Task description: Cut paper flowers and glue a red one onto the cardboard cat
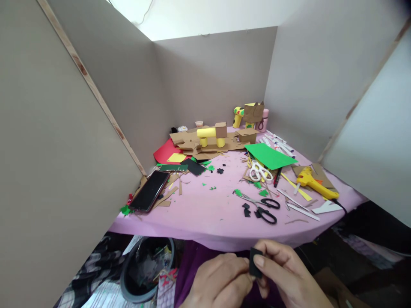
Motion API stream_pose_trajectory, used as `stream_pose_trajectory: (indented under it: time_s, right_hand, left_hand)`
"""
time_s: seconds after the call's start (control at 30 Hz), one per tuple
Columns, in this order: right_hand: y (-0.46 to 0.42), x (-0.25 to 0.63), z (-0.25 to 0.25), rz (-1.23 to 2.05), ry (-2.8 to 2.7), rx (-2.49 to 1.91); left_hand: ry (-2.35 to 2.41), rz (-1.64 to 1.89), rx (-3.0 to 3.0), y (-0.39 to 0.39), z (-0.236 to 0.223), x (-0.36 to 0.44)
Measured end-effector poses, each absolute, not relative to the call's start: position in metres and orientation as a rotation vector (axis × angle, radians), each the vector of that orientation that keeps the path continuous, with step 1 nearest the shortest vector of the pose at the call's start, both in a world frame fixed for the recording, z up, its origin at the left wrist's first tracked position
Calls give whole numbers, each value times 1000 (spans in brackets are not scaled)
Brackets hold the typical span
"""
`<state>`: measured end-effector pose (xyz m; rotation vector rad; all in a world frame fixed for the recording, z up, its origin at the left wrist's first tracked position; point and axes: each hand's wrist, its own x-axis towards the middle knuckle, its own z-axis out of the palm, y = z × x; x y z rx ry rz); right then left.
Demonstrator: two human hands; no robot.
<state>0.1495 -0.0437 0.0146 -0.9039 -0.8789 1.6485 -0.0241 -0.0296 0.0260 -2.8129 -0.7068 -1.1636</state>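
Observation:
In front of the table's near edge, my right hand [285,267] pinches a small black piece of paper [256,262], its thumb pressed flat on the face. My left hand [221,280] is closed at the left edge of the same piece, fingers curled; its thumb tip is hidden. Both hands are over my lap. The nearest things on the table are black-handled scissors [268,209], lying partly spread, and several black paper scraps [246,209] beside them.
A yellow glue gun [316,184] lies at the right by white scissors [259,171] and green sheet [271,156]. A phone [150,191] is at the left. Behind stands a yellow tube figure with a cardboard head [221,130]. A bin [123,282] is below left.

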Motion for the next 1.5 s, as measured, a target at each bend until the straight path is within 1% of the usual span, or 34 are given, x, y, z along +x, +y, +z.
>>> stream_pose_trajectory:
  time_s: [0.1, 0.27, 0.33, 0.43, 0.67, 0.93, 1.07, 1.23, 1.4, 1.5]
  right_hand:
    - [-44, 149, 10, 1667, -861, -902]
    - [-45, 148, 7, 1649, -856, -941]
    - [-46, 148, 7, 1630, -851, -945]
    - [-46, 148, 8, 1608, -853, -918]
    - [-48, 151, 8, 1492, -1001, -912]
    - [-47, 160, 18, 1193, -1447, -1080]
    - [-47, 161, 20, 1118, -1535, -1111]
    - [-48, 160, 19, 1132, -1524, -1108]
    - [-47, 161, 19, 1076, -1597, -1109]
    - [-46, 162, 18, 992, -1682, -1129]
  left_hand:
    - [-697, -1184, -2720, -31, 21, -27]
    - [-633, -1178, -2648, -30, 26, -22]
    - [-651, -1265, -2681, -29, 27, -19]
    - [-733, -1546, -2765, -28, 23, -13]
    - [-1255, -1925, -2921, -32, 18, -4]
    - [-1957, -2532, -2675, -39, 18, 9]
    - [-2121, -2741, -2605, -38, 24, 12]
    - [-2158, -2746, -2660, -35, 32, 11]
    - [-2298, -2510, -2805, -30, 33, 6]
    - [-2401, -2480, -2811, -27, 32, 5]
